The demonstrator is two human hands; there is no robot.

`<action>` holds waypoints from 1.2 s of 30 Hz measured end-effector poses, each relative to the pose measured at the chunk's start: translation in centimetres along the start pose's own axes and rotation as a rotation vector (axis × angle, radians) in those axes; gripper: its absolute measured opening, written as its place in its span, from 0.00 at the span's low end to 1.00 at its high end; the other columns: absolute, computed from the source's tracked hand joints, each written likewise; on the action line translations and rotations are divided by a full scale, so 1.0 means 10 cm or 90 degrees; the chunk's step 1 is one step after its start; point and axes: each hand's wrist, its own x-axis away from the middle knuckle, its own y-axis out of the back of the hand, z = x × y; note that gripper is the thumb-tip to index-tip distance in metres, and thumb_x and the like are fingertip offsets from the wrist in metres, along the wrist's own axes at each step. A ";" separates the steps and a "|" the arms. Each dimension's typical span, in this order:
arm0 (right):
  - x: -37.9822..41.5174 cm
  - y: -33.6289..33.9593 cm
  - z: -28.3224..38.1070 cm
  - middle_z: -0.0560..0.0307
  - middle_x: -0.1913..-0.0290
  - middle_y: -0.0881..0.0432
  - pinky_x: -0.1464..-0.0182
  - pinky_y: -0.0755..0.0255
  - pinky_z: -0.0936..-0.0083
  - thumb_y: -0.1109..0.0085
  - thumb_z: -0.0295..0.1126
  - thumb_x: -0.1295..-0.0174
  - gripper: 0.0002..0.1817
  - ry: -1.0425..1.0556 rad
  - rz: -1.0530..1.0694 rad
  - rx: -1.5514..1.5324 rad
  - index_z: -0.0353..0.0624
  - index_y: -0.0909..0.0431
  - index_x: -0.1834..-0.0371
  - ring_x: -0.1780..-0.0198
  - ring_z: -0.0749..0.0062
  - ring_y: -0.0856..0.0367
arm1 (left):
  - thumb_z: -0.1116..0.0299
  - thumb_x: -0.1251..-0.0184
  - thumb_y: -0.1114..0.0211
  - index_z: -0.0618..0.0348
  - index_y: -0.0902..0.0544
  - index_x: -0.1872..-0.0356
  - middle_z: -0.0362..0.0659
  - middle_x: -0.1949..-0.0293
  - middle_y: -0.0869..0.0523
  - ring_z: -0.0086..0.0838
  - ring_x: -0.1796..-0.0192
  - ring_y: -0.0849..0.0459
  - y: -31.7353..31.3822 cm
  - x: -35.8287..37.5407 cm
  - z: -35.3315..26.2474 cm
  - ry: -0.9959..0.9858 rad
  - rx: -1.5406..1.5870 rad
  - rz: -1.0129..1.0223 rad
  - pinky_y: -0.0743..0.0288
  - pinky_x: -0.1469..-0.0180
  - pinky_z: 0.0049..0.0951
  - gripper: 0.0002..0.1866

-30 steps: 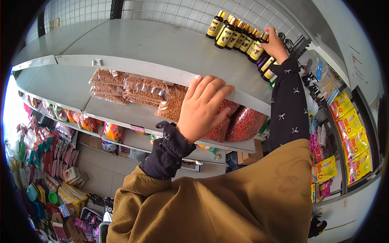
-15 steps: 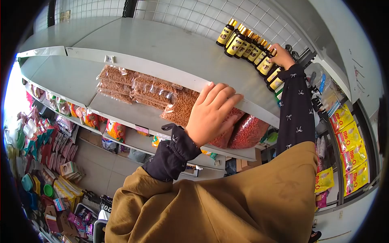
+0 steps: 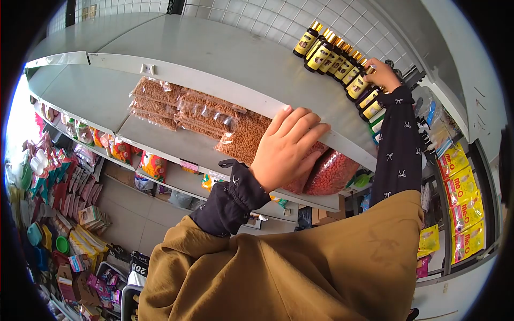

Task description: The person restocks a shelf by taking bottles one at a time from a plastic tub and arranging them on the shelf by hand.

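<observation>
My right hand reaches over the upper shelf, its fingers closed about the upper part of a dark bottle with a yellow label. Other bottles of the same kind, gold-capped, stand close together in rows beside it, towards the wire back panel. My left hand lies with fingers stretched out over the front edge of this shelf and holds nothing. Just below and behind it are clear bags of brown pellets and a bag of red pellets on the lower shelf.
Yellow me-O packets hang on the right. Orange-green packs sit on a lower shelf. Many packaged goods fill the floor area at left, along with a basket. A wire grid backs the shelf.
The view has shifted slightly, so the shelf and bottles appear a little further right. Both hands keep nearly the same places, the right one still at the bottles.
</observation>
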 end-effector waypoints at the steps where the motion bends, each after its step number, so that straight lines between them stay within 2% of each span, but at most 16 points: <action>1: 0.02 0.05 0.08 0.57 0.66 0.19 0.61 0.27 0.73 0.27 0.29 0.55 0.23 -0.002 0.001 0.000 0.46 0.27 0.55 0.63 0.70 0.21 | 0.62 0.47 0.34 0.51 0.24 0.46 0.40 0.48 0.26 0.35 0.38 0.30 0.00 0.00 0.00 0.000 -0.001 0.000 0.42 0.32 0.43 0.24; 4: 0.04 0.34 0.28 0.62 0.67 0.20 0.63 0.30 0.79 0.30 0.33 0.49 0.18 -0.086 0.054 -0.111 0.46 0.24 0.55 0.64 0.78 0.23 | 0.62 0.47 0.34 0.51 0.24 0.46 0.40 0.48 0.26 0.35 0.38 0.30 -0.01 0.00 0.01 -0.003 -0.003 0.002 0.41 0.32 0.43 0.24; 8: -0.02 0.58 0.34 0.56 0.65 0.17 0.60 0.29 0.75 0.30 0.39 0.47 0.18 -0.006 0.061 -0.177 0.46 0.22 0.56 0.62 0.72 0.21 | 0.62 0.47 0.34 0.51 0.24 0.45 0.40 0.48 0.26 0.35 0.39 0.30 0.00 -0.01 0.01 -0.007 -0.006 0.002 0.42 0.32 0.43 0.24; 9: -0.02 0.59 0.34 0.56 0.65 0.17 0.60 0.29 0.75 0.30 0.39 0.47 0.18 -0.010 0.062 -0.178 0.46 0.22 0.56 0.62 0.72 0.21 | 0.62 0.47 0.34 0.51 0.24 0.45 0.40 0.48 0.26 0.35 0.39 0.30 0.00 -0.01 0.01 -0.007 -0.005 0.002 0.42 0.32 0.43 0.24; 12: -0.03 0.61 0.41 0.65 0.68 0.20 0.62 0.32 0.82 0.34 0.34 0.43 0.14 0.012 0.030 -0.122 0.45 0.22 0.55 0.65 0.82 0.24 | 0.62 0.46 0.34 0.51 0.24 0.45 0.40 0.48 0.26 0.35 0.39 0.30 0.00 0.00 0.00 -0.010 -0.004 0.003 0.42 0.32 0.43 0.25; 21: 0.03 0.47 0.35 0.65 0.69 0.20 0.66 0.33 0.82 0.35 0.34 0.42 0.13 -0.094 0.087 -0.079 0.45 0.21 0.54 0.69 0.84 0.26 | 0.62 0.46 0.34 0.52 0.25 0.45 0.41 0.48 0.26 0.35 0.38 0.30 0.00 0.00 0.01 -0.010 -0.010 0.004 0.43 0.31 0.43 0.25; 25: -0.03 0.39 0.16 0.66 0.71 0.21 0.68 0.34 0.83 0.36 0.34 0.41 0.13 -0.042 0.075 -0.108 0.46 0.21 0.54 0.70 0.85 0.28 | 0.62 0.47 0.34 0.52 0.25 0.45 0.41 0.48 0.26 0.35 0.38 0.30 0.00 0.00 0.01 -0.006 -0.008 0.007 0.43 0.31 0.44 0.25; 29: 0.14 0.54 0.59 0.67 0.72 0.22 0.67 0.35 0.84 0.37 0.35 0.40 0.13 -0.036 0.043 -0.074 0.46 0.21 0.54 0.70 0.85 0.28 | 0.62 0.47 0.34 0.52 0.24 0.45 0.41 0.47 0.26 0.36 0.38 0.30 -0.01 0.00 0.00 -0.007 -0.011 0.006 0.43 0.31 0.44 0.25; 36: 0.29 0.67 0.99 0.70 0.73 0.24 0.64 0.35 0.83 0.39 0.36 0.37 0.13 0.102 0.017 -0.145 0.44 0.21 0.53 0.69 0.87 0.29 | 0.64 0.48 0.33 0.51 0.23 0.46 0.41 0.47 0.25 0.37 0.38 0.30 -0.02 -0.03 -0.02 -0.001 -0.032 -0.001 0.43 0.32 0.45 0.25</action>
